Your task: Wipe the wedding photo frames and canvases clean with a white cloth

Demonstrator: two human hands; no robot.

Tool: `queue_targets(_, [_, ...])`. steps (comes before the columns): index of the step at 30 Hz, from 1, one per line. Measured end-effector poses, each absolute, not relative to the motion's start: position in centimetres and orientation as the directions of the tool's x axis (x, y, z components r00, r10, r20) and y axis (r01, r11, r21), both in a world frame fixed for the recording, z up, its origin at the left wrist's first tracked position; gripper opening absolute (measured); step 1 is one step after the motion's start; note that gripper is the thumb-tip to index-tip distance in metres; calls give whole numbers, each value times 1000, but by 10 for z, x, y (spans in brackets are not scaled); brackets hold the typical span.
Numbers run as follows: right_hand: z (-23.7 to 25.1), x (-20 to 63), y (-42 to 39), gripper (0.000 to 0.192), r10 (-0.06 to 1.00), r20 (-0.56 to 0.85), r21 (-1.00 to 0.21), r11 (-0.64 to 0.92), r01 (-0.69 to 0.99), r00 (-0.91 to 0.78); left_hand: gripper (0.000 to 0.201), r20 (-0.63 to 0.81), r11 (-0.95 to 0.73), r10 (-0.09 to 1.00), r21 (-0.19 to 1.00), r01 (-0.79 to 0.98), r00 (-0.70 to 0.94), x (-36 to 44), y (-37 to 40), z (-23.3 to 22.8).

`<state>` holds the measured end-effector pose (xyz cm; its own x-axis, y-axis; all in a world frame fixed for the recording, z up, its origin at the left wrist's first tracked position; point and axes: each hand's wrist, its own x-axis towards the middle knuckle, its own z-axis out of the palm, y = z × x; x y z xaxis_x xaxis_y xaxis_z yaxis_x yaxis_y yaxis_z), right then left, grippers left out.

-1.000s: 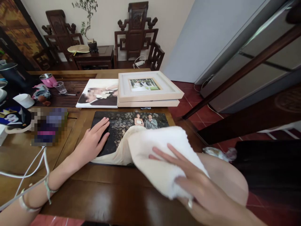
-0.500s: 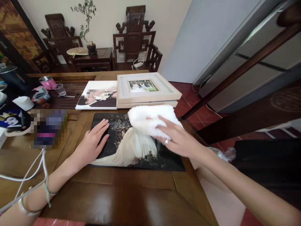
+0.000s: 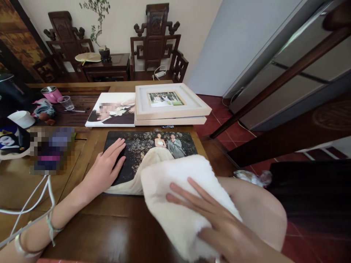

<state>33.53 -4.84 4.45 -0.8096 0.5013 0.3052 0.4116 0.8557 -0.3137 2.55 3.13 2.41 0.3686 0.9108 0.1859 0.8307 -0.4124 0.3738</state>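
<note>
Cloth (image 3: 178, 228) in right hand (image 3: 221, 223) — pink mug (image 3: 54, 96), contents unclear

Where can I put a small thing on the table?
Bare table: between left forearm, dark photo panel and white towel; also between left hand and blurred object. Crowded: far left, around pink mug, clear cup; beyond panel, stacked frames.

Not one word, number or brand do I manage to read here! On the left, the pixelated object (image 3: 52, 149) gives me only blocks of colour; the dark cup (image 3: 12, 138) beside it carries a cartoon picture, nothing legible. Across the large photo print (image 3: 130, 148), I find no readable lettering. And right: a round carved motif (image 3: 330, 115) on dark wood, whether a character I can't tell.
</note>
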Motion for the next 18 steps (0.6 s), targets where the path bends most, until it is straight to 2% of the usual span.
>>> queue_targets(2, [48,334,-52,17,454,268,-324,873,365,-850,45,184,-412,911,375,831,368,26,32,25])
queue_targets(4, [51,332,-43,17,453,239,-346,866,361,-859,45,181,-410,912,376,831,368,27,32,25])
queue_targets(6, [52,330,-23,18,481,236,-360,850,383,-845,45,184,-411,912,379,829,367,26,32,25])
queue_targets(10, [48,324,34,22,554,282,-306,826,474,-783,44,189,-418,908,381,825,373,25,31,24])
queue_targets(15, [42,318,84,24,691,275,-289,722,628,-668,44,188,-418,908,378,826,373,24,30,25])
queue_targets(18, [41,315,78,24,688,287,-279,725,629,-666,43,191,-422,907,374,826,377,24,30,26])
